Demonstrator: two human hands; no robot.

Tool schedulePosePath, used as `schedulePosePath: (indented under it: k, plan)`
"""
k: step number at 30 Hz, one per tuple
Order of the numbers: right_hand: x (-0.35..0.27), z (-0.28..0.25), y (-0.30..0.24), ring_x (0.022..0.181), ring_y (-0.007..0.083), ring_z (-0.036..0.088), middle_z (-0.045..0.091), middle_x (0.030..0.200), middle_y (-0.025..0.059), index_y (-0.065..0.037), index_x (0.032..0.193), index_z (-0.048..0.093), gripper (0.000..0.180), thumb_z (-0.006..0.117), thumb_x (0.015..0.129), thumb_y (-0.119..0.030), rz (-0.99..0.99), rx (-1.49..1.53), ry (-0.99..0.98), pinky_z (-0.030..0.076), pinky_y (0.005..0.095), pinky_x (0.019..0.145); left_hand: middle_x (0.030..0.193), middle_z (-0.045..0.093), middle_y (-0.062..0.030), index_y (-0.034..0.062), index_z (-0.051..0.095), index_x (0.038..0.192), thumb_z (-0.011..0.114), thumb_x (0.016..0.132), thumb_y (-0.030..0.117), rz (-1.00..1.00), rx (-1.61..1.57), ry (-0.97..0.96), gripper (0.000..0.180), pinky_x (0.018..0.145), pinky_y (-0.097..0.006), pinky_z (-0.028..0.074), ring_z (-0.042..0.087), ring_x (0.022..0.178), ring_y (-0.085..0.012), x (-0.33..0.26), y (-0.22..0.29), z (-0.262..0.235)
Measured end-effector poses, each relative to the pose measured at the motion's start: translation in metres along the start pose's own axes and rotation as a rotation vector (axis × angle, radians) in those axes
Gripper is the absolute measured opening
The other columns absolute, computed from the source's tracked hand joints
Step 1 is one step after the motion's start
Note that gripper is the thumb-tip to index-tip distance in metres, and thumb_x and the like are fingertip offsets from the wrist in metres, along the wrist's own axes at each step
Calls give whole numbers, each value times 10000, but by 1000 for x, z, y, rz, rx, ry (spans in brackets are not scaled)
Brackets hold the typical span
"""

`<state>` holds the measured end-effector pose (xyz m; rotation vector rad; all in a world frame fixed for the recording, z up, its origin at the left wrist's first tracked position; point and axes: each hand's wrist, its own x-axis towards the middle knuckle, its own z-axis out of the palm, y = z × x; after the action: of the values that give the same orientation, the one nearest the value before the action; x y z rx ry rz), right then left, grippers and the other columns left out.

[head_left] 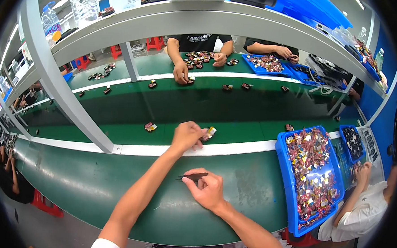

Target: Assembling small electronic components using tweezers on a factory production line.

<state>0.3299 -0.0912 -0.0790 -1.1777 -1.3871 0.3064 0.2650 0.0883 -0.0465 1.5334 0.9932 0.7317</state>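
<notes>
My left hand point(188, 136) reaches past the white rail to the green conveyor belt. Its fingers are pinched at a small electronic part point(210, 133) with a yellow-and-white tab; the exact grip is partly hidden behind the fingers. Lower down, over the green worktop point(244, 185), my right hand point(207, 190) grips dark tweezers point(195, 176), their tips pointing left and slightly apart with nothing between them. On the belt to the left of my left hand lies another small reddish part point(150, 127).
A blue tray point(279, 150) heaped with small parts stands at my right, beside a smaller blue bin point(353, 143). A white rail point(246, 146) divides worktop from belt; a grey post point(74, 90) rises at left, and a shelf point(240, 14) spans above. Co-workers sit opposite and on both sides.
</notes>
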Motion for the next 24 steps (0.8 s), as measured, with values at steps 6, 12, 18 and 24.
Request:
schedulePosePath:
  k: [6, 12, 18, 24]
  plan:
    - [1, -2, 1, 507, -26, 370, 670, 700, -39, -5, 952, 731, 113, 786, 853, 1, 336, 250, -129, 285, 187, 462, 799, 740, -131, -51, 629, 889, 704, 951, 130, -9, -25, 150, 206, 376, -241, 427, 672, 522, -149, -97, -13, -55]
    - [0, -7, 0, 486, -13, 347, 524, 610, -59, -11, 940, 724, 121, 793, 842, -1, 325, 251, -91, 250, 203, 464, 816, 738, -130, -76, 666, 988, 698, 944, 97, -129, -117, 124, 181, 390, -242, 423, 694, 567, -153, -151, -26, -59]
    - [4, -4, -3, 468, -5, 343, 444, 528, -81, -15, 933, 727, 115, 792, 839, -5, 290, 139, -82, 239, 213, 464, 842, 729, -114, -83, 683, 1081, 678, 970, 74, 5, -81, 92, 192, 385, -223, 430, 702, 592, -138, -159, -32, -53]
    - [3, -5, -3, 478, -10, 349, 443, 530, -80, -3, 953, 729, 135, 798, 837, -12, 352, 188, -107, 249, 209, 465, 864, 743, -125, -79, 702, 1043, 698, 937, 1, 296, 35, 176, 134, 440, -218, 486, 698, 583, -131, -161, -46, -43]
